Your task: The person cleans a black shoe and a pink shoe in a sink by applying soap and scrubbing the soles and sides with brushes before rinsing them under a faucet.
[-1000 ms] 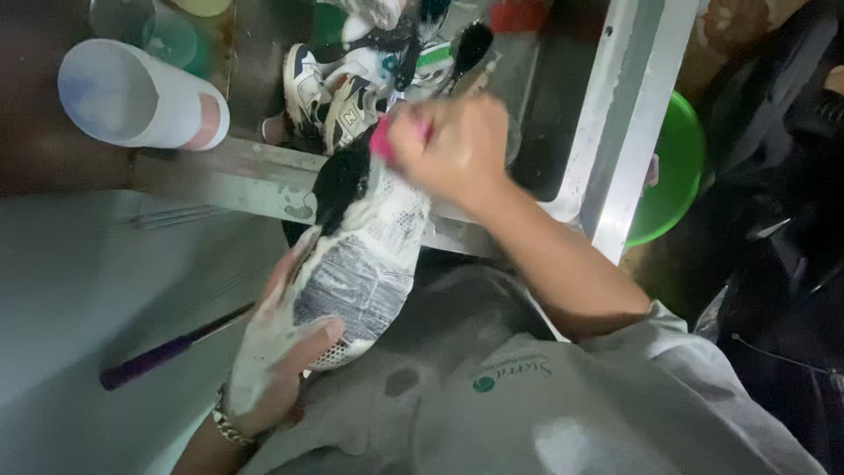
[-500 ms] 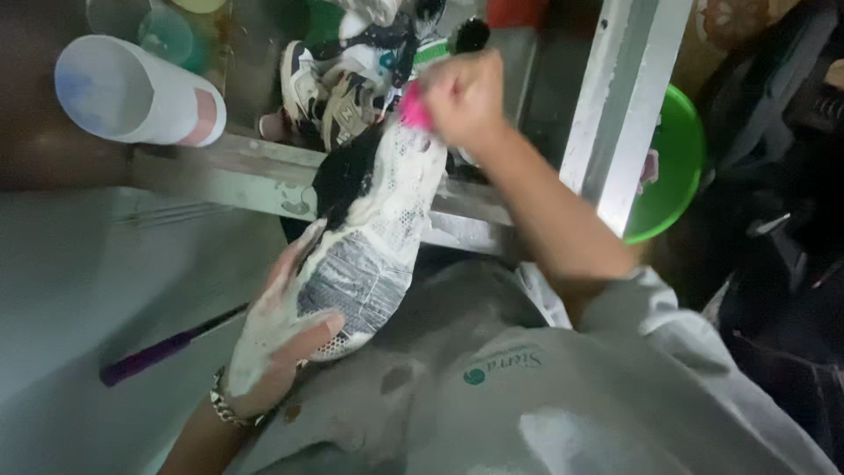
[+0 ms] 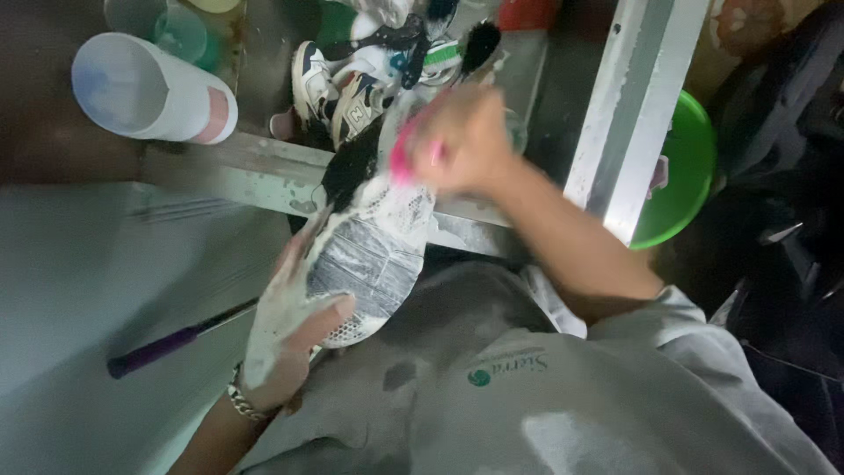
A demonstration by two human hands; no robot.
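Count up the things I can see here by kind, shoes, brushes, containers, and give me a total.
Shoes: 2, the soapy shoe held sole-up by the left hand, and another sneaker in the sink
Brushes: 2, the pink brush in the right hand, and a purple-handled brush
Containers: 2, a white tub and a green basin
Total: 6

Soapy left hand (image 3: pixel 286 330) gripping upturned sneaker (image 3: pixel 369 255), right hand (image 3: pixel 462 141) pressing pink brush (image 3: pixel 403 158) on sole
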